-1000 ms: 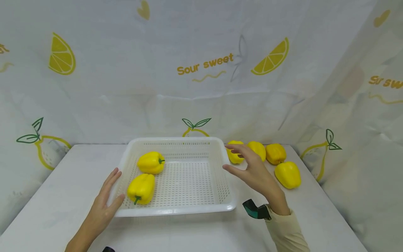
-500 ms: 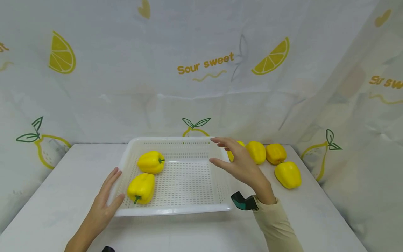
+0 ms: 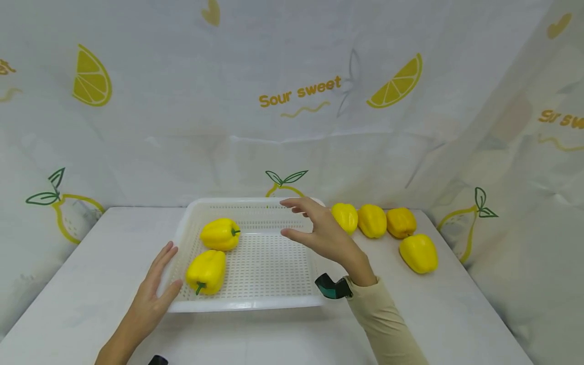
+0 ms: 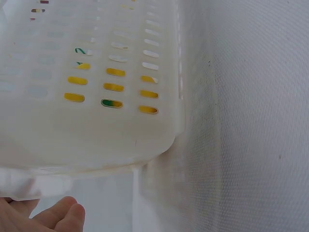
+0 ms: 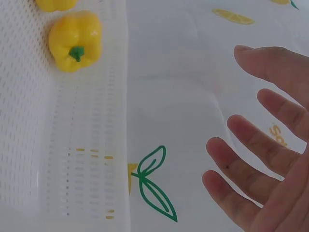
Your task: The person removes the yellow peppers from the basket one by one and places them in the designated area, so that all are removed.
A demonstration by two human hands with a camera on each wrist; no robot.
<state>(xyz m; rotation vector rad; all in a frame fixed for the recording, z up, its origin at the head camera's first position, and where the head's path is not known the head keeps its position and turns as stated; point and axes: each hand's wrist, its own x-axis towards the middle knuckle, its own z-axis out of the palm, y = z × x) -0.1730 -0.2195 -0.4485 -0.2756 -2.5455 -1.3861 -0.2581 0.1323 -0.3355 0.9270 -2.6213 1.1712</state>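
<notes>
A white perforated plastic basket (image 3: 246, 304) sits on the table in the head view. Two yellow bell peppers lie in its left part: a rear pepper (image 3: 220, 234) and a front pepper (image 3: 206, 271) with its green stem toward me. My left hand (image 3: 150, 296) rests at the basket's left rim, fingers extended along it. Over the basket's right side hovers my right hand (image 3: 326, 233), thumb and fingers spread with nothing between them. In the right wrist view, the rear pepper (image 5: 75, 41) shows inside the basket, away from the spread fingers (image 5: 246, 169).
Several more yellow bell peppers stand right of the basket: one beside the right hand (image 3: 344, 218), others farther right, and a nearest one (image 3: 418, 253) toward the table's right edge. A lemon-printed white curtain (image 3: 205, 167) hangs behind the table (image 3: 255, 339).
My right hand has moved left from the basket's right rim to over its interior, still spread. The peppers and my left hand have stayed in place.
</notes>
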